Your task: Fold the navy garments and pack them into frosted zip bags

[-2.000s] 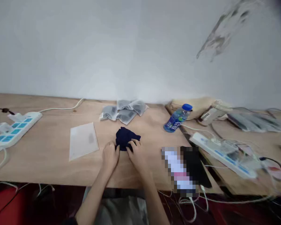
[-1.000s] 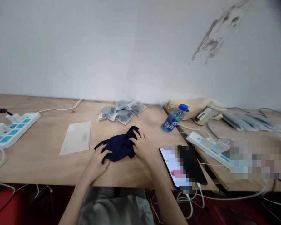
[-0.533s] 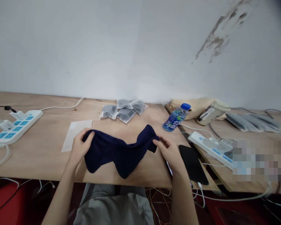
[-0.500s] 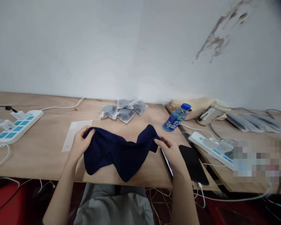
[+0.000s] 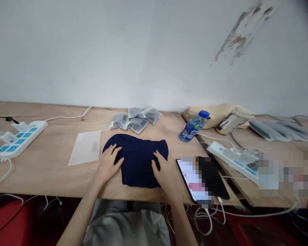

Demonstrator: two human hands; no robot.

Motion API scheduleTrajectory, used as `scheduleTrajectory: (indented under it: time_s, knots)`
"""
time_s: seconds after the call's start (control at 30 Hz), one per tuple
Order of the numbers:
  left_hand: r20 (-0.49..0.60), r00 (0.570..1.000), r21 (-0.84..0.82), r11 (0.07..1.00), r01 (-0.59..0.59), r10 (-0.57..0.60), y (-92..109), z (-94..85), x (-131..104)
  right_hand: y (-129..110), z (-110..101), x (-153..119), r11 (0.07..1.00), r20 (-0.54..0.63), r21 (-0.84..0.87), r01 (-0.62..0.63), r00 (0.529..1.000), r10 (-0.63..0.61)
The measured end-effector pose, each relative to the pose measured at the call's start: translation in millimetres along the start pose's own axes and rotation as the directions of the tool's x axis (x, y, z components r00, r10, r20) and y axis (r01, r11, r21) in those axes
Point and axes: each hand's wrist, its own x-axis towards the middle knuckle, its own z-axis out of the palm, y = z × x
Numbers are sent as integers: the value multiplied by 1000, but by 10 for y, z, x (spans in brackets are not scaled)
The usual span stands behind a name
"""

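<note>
A dark navy cloth [image 5: 141,162] lies spread on the wooden table [image 5: 53,177] in front of me. My left hand [image 5: 109,164] rests on its left part, fingers apart and gripping nothing. On the cloth's right side lies my right hand [image 5: 161,169], its fingers also spread. Left of the cloth is a flat, whitish translucent bag [image 5: 86,147]. Several frosted bags with dark contents [image 5: 138,125] are grouped behind the cloth, near the wall.
Right of the cloth are a lit phone [image 5: 191,179], a black tablet-like device [image 5: 214,177] and a blue-capped bottle [image 5: 192,127]. Power strips sit at left [image 5: 22,138] and right [image 5: 233,162], with white cables. A coffee cup [image 5: 229,123] leans at the back right.
The navy cloth was held up between both hands and now lies flat on the table. Both hands have let go of its edges, moved inward and opened on top of it.
</note>
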Motion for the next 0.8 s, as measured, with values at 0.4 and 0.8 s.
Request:
scheduleTrajectory:
  time_s: [0.4, 0.8]
  knots:
    - [-42, 997, 155, 986, 64, -58, 139, 210, -196, 44, 83, 158, 942, 21, -334, 38, 999, -33]
    - [206, 975, 111, 992, 56, -78, -16, 410, 191, 372, 319, 535, 916, 284, -398, 48, 956, 73]
